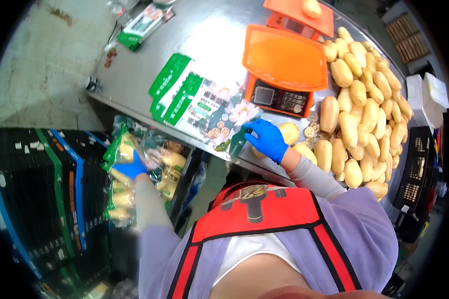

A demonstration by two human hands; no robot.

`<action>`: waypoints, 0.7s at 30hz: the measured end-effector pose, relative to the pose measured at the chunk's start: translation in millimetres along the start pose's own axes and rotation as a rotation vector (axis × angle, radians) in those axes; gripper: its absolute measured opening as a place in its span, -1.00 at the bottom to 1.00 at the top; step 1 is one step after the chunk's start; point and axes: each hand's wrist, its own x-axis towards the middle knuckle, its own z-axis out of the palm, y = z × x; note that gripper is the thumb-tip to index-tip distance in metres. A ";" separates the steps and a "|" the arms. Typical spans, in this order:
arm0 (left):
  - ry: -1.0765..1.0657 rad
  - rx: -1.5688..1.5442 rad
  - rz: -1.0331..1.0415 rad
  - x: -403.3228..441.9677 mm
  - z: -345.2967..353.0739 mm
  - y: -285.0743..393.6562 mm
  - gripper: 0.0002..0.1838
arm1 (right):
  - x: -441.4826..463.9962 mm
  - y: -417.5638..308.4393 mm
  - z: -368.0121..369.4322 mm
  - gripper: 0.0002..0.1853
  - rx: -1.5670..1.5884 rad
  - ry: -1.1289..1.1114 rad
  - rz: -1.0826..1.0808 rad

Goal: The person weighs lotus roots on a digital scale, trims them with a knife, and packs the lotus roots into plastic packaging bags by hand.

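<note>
Steel table [129, 74]: orange scales [284, 55] are flanked by heaped pale roots [369, 114] and flat printed bags [199, 109]. At the bags' near edge the right hand [268, 140] is held, fingers bent, its grip indeterminable. Beside the table, filled bags [122, 199] are touched by the left hand [130, 168], grip likewise unclear.

metal table [214, 37]; two orange scales [286, 57]; printed bags [197, 107]; heaped lotus roots [370, 113]
</note>
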 end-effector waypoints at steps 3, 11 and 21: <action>-0.183 -0.233 -0.162 7.9 -15.9 9.4 0.14 | -5.6 10.3 2.9 -0.57 -0.041 0.038 0.033; 0.051 -0.773 0.552 27.8 -92.2 109.1 -0.28 | 4.3 -5.0 -9.5 -0.25 -0.128 -0.109 0.168; -0.463 -0.761 0.774 41.0 -29.6 224.5 -0.31 | 11.0 -0.7 12.3 -0.32 0.077 -0.028 0.299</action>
